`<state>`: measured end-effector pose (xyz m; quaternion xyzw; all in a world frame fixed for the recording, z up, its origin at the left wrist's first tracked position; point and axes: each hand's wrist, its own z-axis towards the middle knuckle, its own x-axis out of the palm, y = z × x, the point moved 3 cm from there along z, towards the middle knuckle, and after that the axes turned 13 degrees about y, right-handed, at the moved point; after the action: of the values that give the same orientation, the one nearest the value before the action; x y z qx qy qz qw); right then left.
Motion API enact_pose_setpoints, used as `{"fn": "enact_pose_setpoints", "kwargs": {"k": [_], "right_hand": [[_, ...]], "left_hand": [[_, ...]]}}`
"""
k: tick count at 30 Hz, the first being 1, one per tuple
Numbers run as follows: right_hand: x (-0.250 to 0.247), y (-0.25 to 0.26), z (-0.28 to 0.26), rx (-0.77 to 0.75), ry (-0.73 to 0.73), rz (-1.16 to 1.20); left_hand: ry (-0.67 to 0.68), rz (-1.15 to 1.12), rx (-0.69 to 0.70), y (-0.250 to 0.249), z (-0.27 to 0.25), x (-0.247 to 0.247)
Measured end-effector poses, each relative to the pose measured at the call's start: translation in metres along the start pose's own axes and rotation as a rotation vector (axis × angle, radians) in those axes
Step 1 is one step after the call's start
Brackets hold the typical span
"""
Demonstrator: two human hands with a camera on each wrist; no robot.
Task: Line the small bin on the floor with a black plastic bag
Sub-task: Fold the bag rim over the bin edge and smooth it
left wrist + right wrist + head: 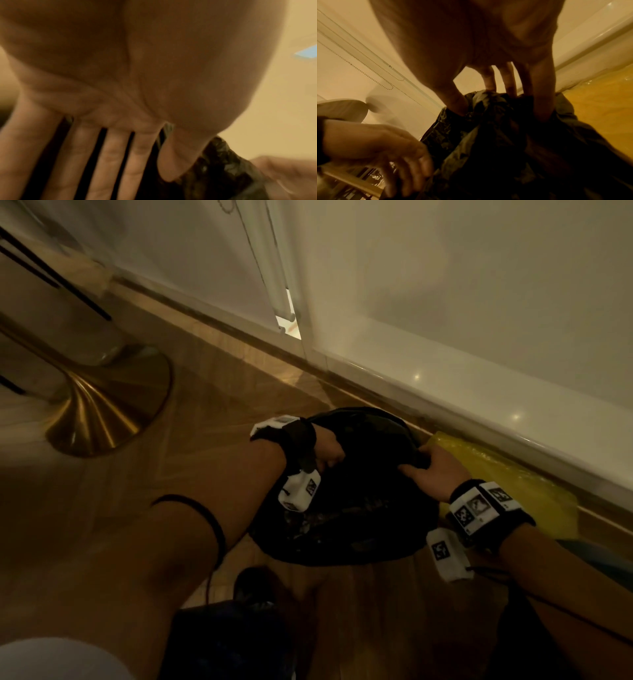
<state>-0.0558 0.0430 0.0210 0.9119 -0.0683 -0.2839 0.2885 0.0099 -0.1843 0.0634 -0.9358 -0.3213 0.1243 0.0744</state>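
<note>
A black plastic bag (352, 501) lies bunched over a round shape on the wooden floor by the wall; the small bin itself is hidden beneath it. My left hand (327, 455) rests on the bag's left side, its fingers (113, 159) straight and spread against the black plastic (219, 162). My right hand (428, 470) is at the bag's right edge. In the right wrist view, its thumb and fingers (489, 81) pinch a raised fold of the bag (505, 148), and the left hand (399, 148) shows at lower left.
A yellow plastic bag (507, 484) lies against the white skirting (445, 392) just right of the black bag. A gold pedestal base (102, 412) stands on the floor at the left. A dark shoe (253, 583) is near the bag's front.
</note>
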Motion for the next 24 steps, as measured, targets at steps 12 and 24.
{"fn": "enact_pose_setpoints", "kwargs": {"k": [12, 24], "right_hand": [[0.008, 0.010, -0.019, 0.104, -0.037, -0.120], [0.026, 0.111, 0.007, -0.062, -0.013, 0.123]], "left_hand": [[-0.174, -0.158, -0.129, 0.082, -0.054, 0.042], [-0.447, -0.419, -0.045, 0.176, -0.085, -0.025]]}}
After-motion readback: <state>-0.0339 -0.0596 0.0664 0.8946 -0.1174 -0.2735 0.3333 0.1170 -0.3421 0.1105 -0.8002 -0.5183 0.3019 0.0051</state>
